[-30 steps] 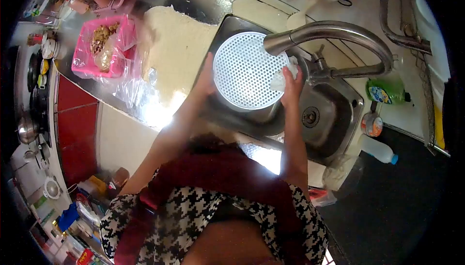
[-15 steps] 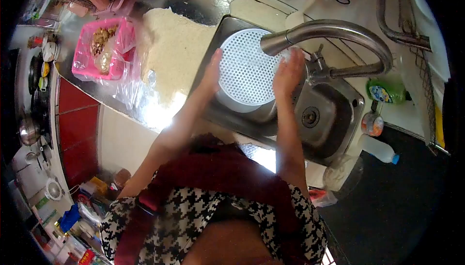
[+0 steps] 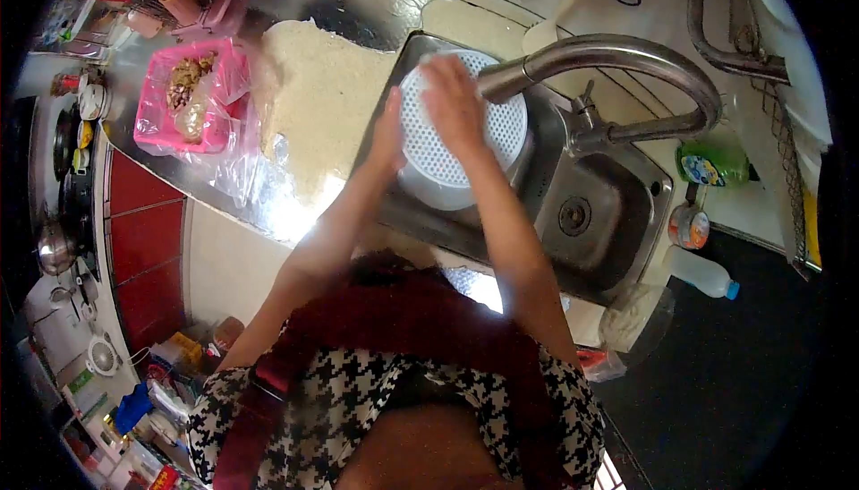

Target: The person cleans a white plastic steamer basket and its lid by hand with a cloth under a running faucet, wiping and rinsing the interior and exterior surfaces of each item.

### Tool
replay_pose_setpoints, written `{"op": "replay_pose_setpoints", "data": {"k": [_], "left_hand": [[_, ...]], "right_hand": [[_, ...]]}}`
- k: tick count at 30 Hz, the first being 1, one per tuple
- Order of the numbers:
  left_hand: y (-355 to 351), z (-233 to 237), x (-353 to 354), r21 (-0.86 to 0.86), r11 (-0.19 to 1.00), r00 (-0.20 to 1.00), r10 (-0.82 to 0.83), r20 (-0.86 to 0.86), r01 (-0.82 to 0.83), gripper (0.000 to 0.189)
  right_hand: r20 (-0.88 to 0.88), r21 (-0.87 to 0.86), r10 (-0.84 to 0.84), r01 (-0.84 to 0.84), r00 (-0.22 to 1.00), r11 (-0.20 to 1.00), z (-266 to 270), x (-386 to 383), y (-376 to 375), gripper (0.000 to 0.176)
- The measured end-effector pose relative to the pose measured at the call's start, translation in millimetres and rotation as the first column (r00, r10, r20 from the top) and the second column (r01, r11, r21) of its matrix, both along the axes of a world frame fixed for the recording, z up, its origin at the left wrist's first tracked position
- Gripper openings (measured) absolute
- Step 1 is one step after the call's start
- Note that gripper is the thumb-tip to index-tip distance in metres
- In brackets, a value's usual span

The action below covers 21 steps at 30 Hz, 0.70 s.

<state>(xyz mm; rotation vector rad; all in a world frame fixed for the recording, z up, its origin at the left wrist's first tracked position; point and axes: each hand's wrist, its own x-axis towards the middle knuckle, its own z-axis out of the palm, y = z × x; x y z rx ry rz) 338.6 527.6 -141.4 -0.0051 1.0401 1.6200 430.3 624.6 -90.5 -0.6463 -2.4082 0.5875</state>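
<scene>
A round white strainer [image 3: 503, 127], its face dotted with small holes, is held over the left basin of the sink [image 3: 416, 50]. My left hand [image 3: 388, 136] grips its left rim, the fingers partly hidden at the edge. Across the upper face of the strainer lies my right hand [image 3: 455, 107], smeared by motion; whether anything is under its fingers I cannot tell. The curved metal faucet [image 3: 617, 50] reaches over the strainer from the right, its spout close to my right hand.
Left of the sink, a pink basket [image 3: 143, 114] holds food and plastic bags, beside a beige mat [image 3: 313, 105]. The right basin [image 3: 617, 230] shows its drain [image 3: 574, 215]. A green bottle [image 3: 711, 166], a jar [image 3: 687, 226] and a white bottle [image 3: 702, 273] lie at the right.
My right hand has moved left from the strainer's right rim onto its perforated face. My left hand stays at the left rim.
</scene>
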Motion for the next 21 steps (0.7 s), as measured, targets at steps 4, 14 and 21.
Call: {"op": "replay_pose_setpoints", "data": {"k": [4,14,21], "left_hand": [[-9.8,10.6,0.6,-0.036,0.994,0.993,0.099,-0.069,-0.102,0.057],[-1.5,-4.4,6.7,0.101,0.980,0.979,0.157,0.134,-0.171,0.056],[-6.9,12.2,6.2,0.156,0.976,0.988,0.142,0.068,-0.151,0.063]], "right_hand": [[-0.150,-0.155,-0.330,0.307,0.932,0.939,-27.7,26.6,40.2,0.037],[-0.041,0.009,0.069,-0.069,0.997,0.998,-20.4,53.2,-84.7,0.030],[-0.249,-0.001,-0.286,0.295,0.925,0.955,-47.3,132.6,-38.7,0.020]]}}
